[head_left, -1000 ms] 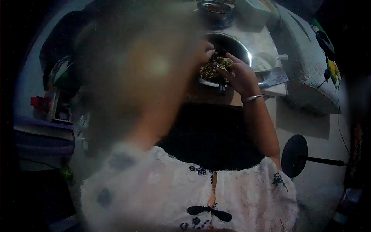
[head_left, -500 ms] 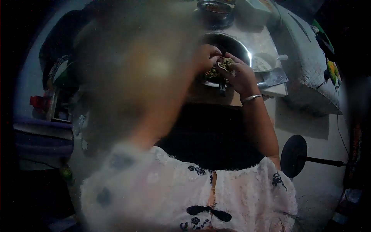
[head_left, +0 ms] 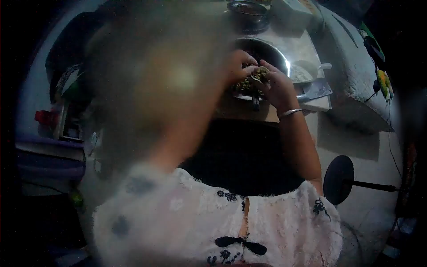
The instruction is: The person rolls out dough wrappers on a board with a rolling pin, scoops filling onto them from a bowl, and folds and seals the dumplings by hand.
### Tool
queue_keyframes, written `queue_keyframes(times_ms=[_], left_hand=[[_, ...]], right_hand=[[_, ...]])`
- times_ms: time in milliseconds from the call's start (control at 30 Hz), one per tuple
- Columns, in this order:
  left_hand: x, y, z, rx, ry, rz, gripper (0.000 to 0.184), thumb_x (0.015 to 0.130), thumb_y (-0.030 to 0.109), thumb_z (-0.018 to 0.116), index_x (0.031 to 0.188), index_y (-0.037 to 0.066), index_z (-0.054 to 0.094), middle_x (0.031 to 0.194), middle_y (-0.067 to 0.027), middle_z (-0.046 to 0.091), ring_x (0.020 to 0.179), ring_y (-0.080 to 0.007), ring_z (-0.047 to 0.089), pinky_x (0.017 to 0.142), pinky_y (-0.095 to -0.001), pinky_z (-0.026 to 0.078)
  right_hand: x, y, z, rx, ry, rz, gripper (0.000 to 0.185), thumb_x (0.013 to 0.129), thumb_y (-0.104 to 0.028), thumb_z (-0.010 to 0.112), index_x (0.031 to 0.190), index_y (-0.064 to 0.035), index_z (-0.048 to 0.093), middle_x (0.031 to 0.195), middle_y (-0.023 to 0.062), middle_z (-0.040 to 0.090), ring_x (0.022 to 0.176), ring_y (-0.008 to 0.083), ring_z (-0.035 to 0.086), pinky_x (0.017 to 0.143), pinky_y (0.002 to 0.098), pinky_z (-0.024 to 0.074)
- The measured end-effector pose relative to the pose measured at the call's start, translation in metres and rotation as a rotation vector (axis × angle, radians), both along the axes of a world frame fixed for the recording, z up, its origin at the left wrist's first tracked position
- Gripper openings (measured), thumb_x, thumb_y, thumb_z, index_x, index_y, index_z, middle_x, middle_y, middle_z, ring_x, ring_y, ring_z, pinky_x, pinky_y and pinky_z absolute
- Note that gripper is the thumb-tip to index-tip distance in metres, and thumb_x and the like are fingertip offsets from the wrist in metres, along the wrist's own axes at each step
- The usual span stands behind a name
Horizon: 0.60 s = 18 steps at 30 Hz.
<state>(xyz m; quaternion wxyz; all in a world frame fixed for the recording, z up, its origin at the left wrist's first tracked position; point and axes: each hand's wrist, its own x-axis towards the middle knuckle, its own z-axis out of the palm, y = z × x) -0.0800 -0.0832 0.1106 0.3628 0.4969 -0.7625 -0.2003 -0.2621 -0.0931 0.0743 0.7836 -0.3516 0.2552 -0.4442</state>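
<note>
Over the front of a steel bowl (head_left: 279,57), both hands are close together around a small piece of pale dough (head_left: 259,78) with chopped greenish filling. My right hand (head_left: 280,86), a bangle at its wrist, cups the dough in bent fingers. From the other side my left hand (head_left: 240,66) is closed, thumb and fingers pinched at the dough's near edge; its fingertips are partly hidden. Loose chopped filling (head_left: 242,86) lies in the bowl below, and a dark handle (head_left: 255,103) sticks out over the front rim.
Right of the bowl are a shallow dish of white powder (head_left: 301,72) and a flat metal blade-like tool (head_left: 316,90). A dark round pot (head_left: 247,20) and a white box (head_left: 291,15) stand behind. A round black disc on a rod (head_left: 339,180) is at lower right. A smear blurs the left side.
The left thumb and fingers have shifted slightly at the dough, and the dough has turned a little in the right hand. Everything else stays put.
</note>
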Motion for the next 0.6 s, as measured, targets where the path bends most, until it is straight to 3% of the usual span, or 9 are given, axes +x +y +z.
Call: queue_keyframes(times_ms=[167, 200, 267, 300, 367, 400, 433, 500, 600], left_hand=[[-0.003, 0.000, 0.002, 0.036, -0.093, 0.092, 0.016, 0.079, 0.013, 0.064, 0.094, 0.006, 0.065, 0.098, -0.0118, 0.064, 0.088, -0.0248, 0.063, 0.077, -0.0338, 0.050], [-0.003, 0.000, 0.002, 0.036, -0.092, 0.092, 0.016, 0.079, 0.013, 0.064, 0.094, 0.006, 0.065, 0.098, -0.0118, 0.064, 0.088, -0.0248, 0.063, 0.077, -0.0338, 0.050], [-0.003, 0.002, 0.000, -0.032, -0.126, 0.378, 0.024, 0.078, 0.010, 0.064, 0.101, 0.007, 0.064, 0.106, -0.0132, 0.062, 0.095, -0.0243, 0.062, 0.081, -0.0337, 0.049], [0.000, 0.001, -0.002, -0.032, -0.126, 0.377, 0.024, 0.078, 0.010, 0.064, 0.101, 0.007, 0.064, 0.106, -0.0132, 0.062, 0.095, -0.0243, 0.062, 0.081, -0.0337, 0.049], [0.009, -0.005, -0.011, -0.222, -0.044, 0.169, 0.030, 0.078, 0.011, 0.065, 0.107, 0.008, 0.062, 0.113, -0.0136, 0.060, 0.101, -0.0247, 0.060, 0.087, -0.0339, 0.048], [0.011, -0.009, -0.015, -0.149, 0.080, -0.026, 0.034, 0.076, 0.015, 0.069, 0.109, 0.009, 0.063, 0.119, -0.0124, 0.058, 0.107, -0.0255, 0.058, 0.091, -0.0348, 0.046], [0.010, -0.006, -0.012, -0.148, 0.080, -0.025, 0.034, 0.076, 0.015, 0.069, 0.109, 0.009, 0.063, 0.119, -0.0124, 0.058, 0.107, -0.0255, 0.058, 0.091, -0.0348, 0.046], [0.007, 0.000, -0.008, -0.296, -0.030, -0.256, 0.037, 0.073, 0.017, 0.074, 0.108, 0.011, 0.064, 0.119, -0.0107, 0.058, 0.108, -0.0255, 0.056, 0.090, -0.0357, 0.047], [0.001, 0.007, -0.006, -0.250, 0.047, -0.301, 0.037, 0.070, 0.017, 0.076, 0.105, 0.012, 0.066, 0.117, -0.0092, 0.059, 0.108, -0.0238, 0.057, 0.090, -0.0348, 0.047]], right_hand=[[-0.001, 0.001, -0.001, 0.016, -0.060, 0.032, 0.053, 0.079, -0.008, 0.053, 0.130, 0.0041, 0.041, 0.128, 0.0165, 0.045, 0.108, 0.0269, 0.052, 0.089, 0.0388, 0.0463], [-0.002, 0.004, -0.002, -0.134, 0.010, 0.020, 0.052, 0.079, -0.007, 0.054, 0.128, 0.0045, 0.042, 0.127, 0.0162, 0.047, 0.107, 0.0262, 0.053, 0.089, 0.0382, 0.0469], [-0.001, 0.006, -0.001, -0.285, 0.080, 0.006, 0.050, 0.079, -0.007, 0.054, 0.127, 0.0049, 0.043, 0.125, 0.0160, 0.049, 0.105, 0.0256, 0.055, 0.089, 0.0377, 0.0474], [0.001, 0.004, 0.000, -0.150, 0.022, 0.000, 0.048, 0.080, -0.006, 0.053, 0.126, 0.0052, 0.044, 0.122, 0.0155, 0.051, 0.103, 0.0247, 0.056, 0.088, 0.0365, 0.0481], [0.003, 0.000, -0.001, -0.016, -0.036, -0.006, 0.046, 0.081, -0.006, 0.052, 0.125, 0.0054, 0.045, 0.119, 0.0151, 0.054, 0.101, 0.0238, 0.057, 0.088, 0.0354, 0.0489], [0.003, -0.003, -0.004, -0.034, -0.077, 0.046, 0.046, 0.081, -0.007, 0.051, 0.125, 0.0055, 0.045, 0.118, 0.0143, 0.055, 0.101, 0.0231, 0.057, 0.086, 0.0340, 0.0494], [0.003, -0.005, -0.005, -0.052, -0.118, 0.097, 0.045, 0.082, -0.008, 0.050, 0.125, 0.0056, 0.045, 0.116, 0.0135, 0.056, 0.101, 0.0223, 0.058, 0.085, 0.0326, 0.0500], [-0.001, -0.006, -0.003, -0.061, -0.153, 0.146, 0.046, 0.082, -0.009, 0.049, 0.125, 0.0052, 0.045, 0.117, 0.0132, 0.056, 0.101, 0.0224, 0.057, 0.086, 0.0328, 0.0497], [-0.001, -0.003, 0.004, -0.074, -0.198, 0.217, 0.047, 0.082, -0.011, 0.050, 0.126, 0.0047, 0.044, 0.117, 0.0126, 0.055, 0.102, 0.0226, 0.057, 0.086, 0.0333, 0.0492]])
